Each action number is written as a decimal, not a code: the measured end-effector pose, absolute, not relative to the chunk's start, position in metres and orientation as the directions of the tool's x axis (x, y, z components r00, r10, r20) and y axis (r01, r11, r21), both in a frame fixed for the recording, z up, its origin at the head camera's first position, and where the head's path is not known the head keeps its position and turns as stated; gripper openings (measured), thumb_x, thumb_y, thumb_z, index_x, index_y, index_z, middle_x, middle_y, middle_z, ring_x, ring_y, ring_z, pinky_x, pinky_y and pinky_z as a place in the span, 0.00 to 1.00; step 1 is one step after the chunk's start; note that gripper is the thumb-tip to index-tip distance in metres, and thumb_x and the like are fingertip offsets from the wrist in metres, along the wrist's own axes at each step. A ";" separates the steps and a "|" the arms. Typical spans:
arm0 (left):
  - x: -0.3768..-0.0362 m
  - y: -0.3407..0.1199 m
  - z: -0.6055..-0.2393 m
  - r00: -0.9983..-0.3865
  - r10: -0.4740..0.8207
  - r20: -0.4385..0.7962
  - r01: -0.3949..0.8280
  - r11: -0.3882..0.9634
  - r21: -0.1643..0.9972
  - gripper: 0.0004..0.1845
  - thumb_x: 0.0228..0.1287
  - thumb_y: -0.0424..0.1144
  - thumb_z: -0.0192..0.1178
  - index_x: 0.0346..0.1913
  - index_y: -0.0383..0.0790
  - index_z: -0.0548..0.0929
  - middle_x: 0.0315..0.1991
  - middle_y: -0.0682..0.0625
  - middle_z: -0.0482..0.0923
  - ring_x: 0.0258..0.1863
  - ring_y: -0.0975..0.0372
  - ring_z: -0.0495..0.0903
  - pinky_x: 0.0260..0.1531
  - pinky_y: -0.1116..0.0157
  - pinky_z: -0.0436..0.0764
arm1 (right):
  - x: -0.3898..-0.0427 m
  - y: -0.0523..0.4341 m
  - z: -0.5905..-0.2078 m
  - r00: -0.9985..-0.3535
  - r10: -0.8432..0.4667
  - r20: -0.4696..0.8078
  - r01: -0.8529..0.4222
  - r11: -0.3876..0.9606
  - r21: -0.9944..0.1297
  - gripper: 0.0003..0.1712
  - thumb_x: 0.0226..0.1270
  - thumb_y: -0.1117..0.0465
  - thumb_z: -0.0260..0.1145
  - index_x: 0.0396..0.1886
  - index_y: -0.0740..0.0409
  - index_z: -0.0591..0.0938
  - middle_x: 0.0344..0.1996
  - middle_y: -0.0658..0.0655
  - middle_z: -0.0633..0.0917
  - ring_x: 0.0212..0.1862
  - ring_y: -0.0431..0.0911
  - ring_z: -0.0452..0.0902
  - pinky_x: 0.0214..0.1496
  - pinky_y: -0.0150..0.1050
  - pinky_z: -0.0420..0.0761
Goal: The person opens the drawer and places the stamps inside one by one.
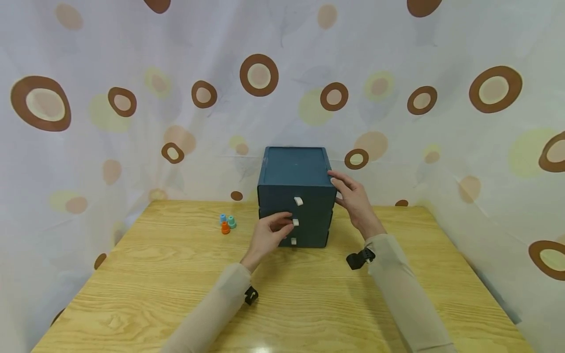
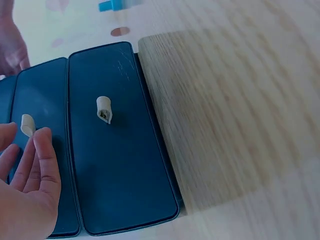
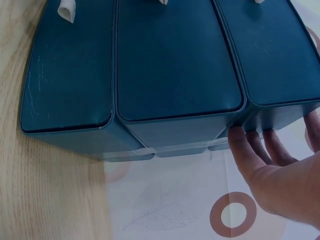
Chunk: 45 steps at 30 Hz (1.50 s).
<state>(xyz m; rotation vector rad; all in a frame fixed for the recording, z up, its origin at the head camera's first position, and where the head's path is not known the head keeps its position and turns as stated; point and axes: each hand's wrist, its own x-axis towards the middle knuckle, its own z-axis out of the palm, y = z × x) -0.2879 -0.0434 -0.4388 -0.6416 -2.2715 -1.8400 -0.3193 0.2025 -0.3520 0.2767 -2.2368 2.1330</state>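
A dark blue cabinet with three stacked drawers stands on the wooden table, each drawer front flush and bearing a pale tab. My left hand is at the middle drawer, thumb and fingers spread apart just short of its tab. In the left wrist view, the fingertips lie right beside that tab, and the bottom drawer's tab is untouched. My right hand rests its fingers against the cabinet's upper right side. In the right wrist view, the fingers lie nearly straight along the side wall.
Three small ridged pieces, one blue, one teal and one orange, stand left of the cabinet. Behind it hangs a patterned curtain. The wooden table extends toward me and to both sides.
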 end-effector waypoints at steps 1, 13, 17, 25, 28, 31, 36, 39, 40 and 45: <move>-0.289 -0.042 -0.439 -0.899 0.231 0.371 0.410 0.153 0.899 0.20 0.67 0.36 0.63 0.60 0.37 0.80 0.49 0.38 0.85 0.44 0.46 0.85 0.37 0.60 0.86 | -0.319 0.203 -0.352 -0.983 -0.101 0.151 -0.155 0.040 -0.987 0.28 0.77 0.48 0.53 0.73 0.50 0.68 0.77 0.51 0.57 0.78 0.51 0.50 0.74 0.59 0.59; -0.295 -0.036 -0.441 -0.915 0.263 0.307 0.366 0.219 0.904 0.16 0.65 0.41 0.65 0.55 0.45 0.86 0.47 0.44 0.87 0.40 0.55 0.87 0.41 0.54 0.86 | -0.319 0.206 -0.354 -0.979 -0.112 0.172 -0.177 0.035 -0.984 0.28 0.77 0.47 0.54 0.72 0.49 0.69 0.77 0.52 0.57 0.78 0.53 0.51 0.74 0.59 0.59; -0.295 -0.037 -0.439 -0.919 0.265 0.294 0.351 0.206 0.913 0.15 0.66 0.40 0.65 0.53 0.43 0.86 0.47 0.43 0.87 0.38 0.50 0.87 0.42 0.47 0.84 | -0.320 0.205 -0.354 -0.979 -0.111 0.172 -0.178 0.045 -0.983 0.28 0.77 0.47 0.55 0.72 0.48 0.69 0.77 0.52 0.58 0.78 0.53 0.51 0.74 0.59 0.59; -0.294 -0.039 -0.436 -0.933 0.270 0.239 0.305 0.234 0.923 0.14 0.65 0.42 0.66 0.52 0.45 0.87 0.47 0.46 0.87 0.39 0.52 0.87 0.44 0.46 0.83 | -0.319 0.206 -0.355 -0.979 -0.108 0.173 -0.179 0.046 -0.983 0.29 0.77 0.46 0.54 0.73 0.47 0.69 0.77 0.53 0.58 0.78 0.54 0.50 0.74 0.59 0.59; -0.293 -0.040 -0.437 -0.934 0.277 0.226 0.295 0.239 0.925 0.14 0.64 0.43 0.66 0.52 0.47 0.87 0.46 0.46 0.87 0.38 0.54 0.87 0.44 0.45 0.83 | -0.319 0.206 -0.355 -0.978 -0.113 0.175 -0.180 0.037 -0.983 0.29 0.76 0.46 0.54 0.73 0.48 0.69 0.77 0.52 0.58 0.78 0.53 0.51 0.74 0.60 0.58; -0.293 -0.041 -0.438 -0.933 0.285 0.220 0.292 0.243 0.925 0.14 0.64 0.44 0.67 0.51 0.47 0.88 0.45 0.47 0.88 0.36 0.57 0.87 0.44 0.45 0.83 | -0.319 0.206 -0.356 -0.978 -0.114 0.177 -0.181 0.029 -0.983 0.29 0.76 0.47 0.55 0.72 0.49 0.69 0.77 0.52 0.58 0.78 0.53 0.51 0.74 0.59 0.58; -0.290 -0.044 -0.436 -0.923 0.316 0.221 0.305 0.246 0.920 0.13 0.63 0.43 0.67 0.50 0.45 0.88 0.43 0.47 0.88 0.35 0.56 0.87 0.42 0.43 0.82 | -0.320 0.206 -0.356 -0.978 -0.114 0.176 -0.180 0.028 -0.983 0.28 0.77 0.47 0.54 0.72 0.49 0.69 0.77 0.52 0.58 0.78 0.52 0.50 0.75 0.59 0.58; -0.289 -0.045 -0.434 -0.912 0.344 0.226 0.319 0.246 0.915 0.13 0.63 0.41 0.67 0.49 0.42 0.89 0.41 0.45 0.88 0.33 0.54 0.87 0.42 0.45 0.83 | -0.320 0.206 -0.355 -0.978 -0.114 0.173 -0.177 0.027 -0.984 0.28 0.76 0.47 0.55 0.72 0.48 0.69 0.77 0.52 0.58 0.78 0.52 0.50 0.75 0.59 0.57; -0.289 -0.046 -0.433 -0.909 0.352 0.223 0.322 0.252 0.913 0.13 0.63 0.40 0.67 0.49 0.42 0.89 0.40 0.45 0.89 0.33 0.54 0.87 0.41 0.46 0.84 | -0.320 0.206 -0.355 -0.979 -0.114 0.172 -0.176 0.027 -0.984 0.28 0.76 0.47 0.55 0.72 0.48 0.69 0.77 0.52 0.58 0.78 0.52 0.50 0.75 0.59 0.57; -0.287 -0.048 -0.432 -0.907 0.374 0.193 0.314 0.298 0.901 0.13 0.63 0.41 0.67 0.49 0.43 0.89 0.39 0.46 0.89 0.32 0.55 0.87 0.39 0.50 0.85 | -0.320 0.205 -0.354 -0.981 -0.112 0.159 -0.163 0.026 -0.986 0.28 0.77 0.48 0.55 0.73 0.49 0.69 0.77 0.51 0.58 0.78 0.52 0.50 0.75 0.59 0.57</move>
